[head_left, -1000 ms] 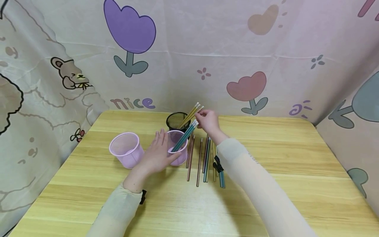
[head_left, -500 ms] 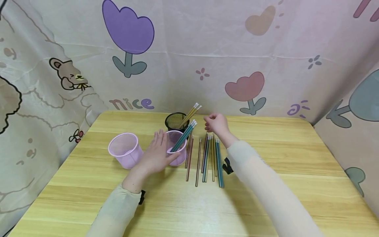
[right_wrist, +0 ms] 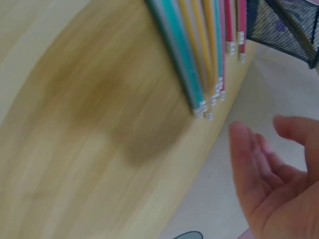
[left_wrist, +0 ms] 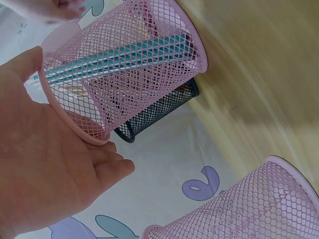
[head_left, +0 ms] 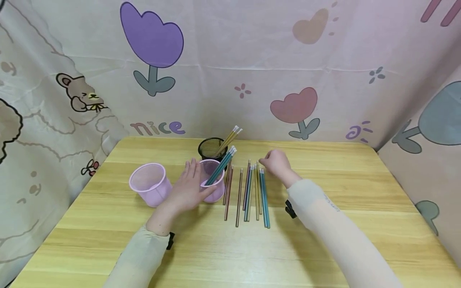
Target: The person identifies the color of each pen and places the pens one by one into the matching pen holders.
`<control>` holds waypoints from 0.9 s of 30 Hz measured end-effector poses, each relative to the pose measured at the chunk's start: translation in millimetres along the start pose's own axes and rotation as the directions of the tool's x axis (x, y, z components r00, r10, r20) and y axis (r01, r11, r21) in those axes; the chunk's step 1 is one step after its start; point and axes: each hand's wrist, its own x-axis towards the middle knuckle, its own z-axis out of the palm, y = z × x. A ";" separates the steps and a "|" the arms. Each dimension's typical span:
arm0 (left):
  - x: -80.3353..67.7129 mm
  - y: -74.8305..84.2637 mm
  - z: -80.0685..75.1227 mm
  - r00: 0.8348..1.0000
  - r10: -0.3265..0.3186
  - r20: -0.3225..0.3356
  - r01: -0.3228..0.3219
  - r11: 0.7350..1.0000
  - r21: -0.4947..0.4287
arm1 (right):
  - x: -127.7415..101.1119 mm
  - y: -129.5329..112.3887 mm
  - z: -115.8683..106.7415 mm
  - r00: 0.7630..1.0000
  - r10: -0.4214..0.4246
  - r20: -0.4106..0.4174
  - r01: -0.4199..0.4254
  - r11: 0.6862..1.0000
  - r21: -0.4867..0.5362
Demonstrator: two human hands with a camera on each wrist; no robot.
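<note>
- Our right hand point(head_left: 276, 163), fingers loosely curled and empty, hovers at the far ends of the loose pencils point(head_left: 252, 192) lying mid-worktop point(head_left: 342, 224).
- Our left hand point(head_left: 189, 188), fingers straight, steadies the pink mesh cup point(head_left: 212, 180) holding teal pencils point(head_left: 221, 166).
- We judge the pencils light, stiff and prone to roll; pinch one mid-shaft.

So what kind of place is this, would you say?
Probably a home or makeshift craft corner: a wooden table closed in by a cartoon-printed cloth backdrop, with mesh pen cups and loose pencils laid out.
</note>
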 end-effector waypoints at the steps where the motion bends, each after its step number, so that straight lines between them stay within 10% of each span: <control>1: 0.0 -0.6 0.4 1.000 0.001 -0.003 -0.001 1.000 0.000 | -0.5 1.9 0.7 1.000 0.003 0.026 -0.002 0.999 -0.045; 6: 1.2 -3.5 2.4 1.000 0.006 -0.014 -0.006 1.000 0.004 | -4.4 8.1 4.8 0.992 0.030 0.124 -0.004 0.980 -0.200; 27: 0.0 -2.2 0.3 1.000 0.015 -0.006 -0.015 1.000 0.014 | -13.5 15.3 17.6 0.978 0.097 0.185 -0.044 0.962 -0.269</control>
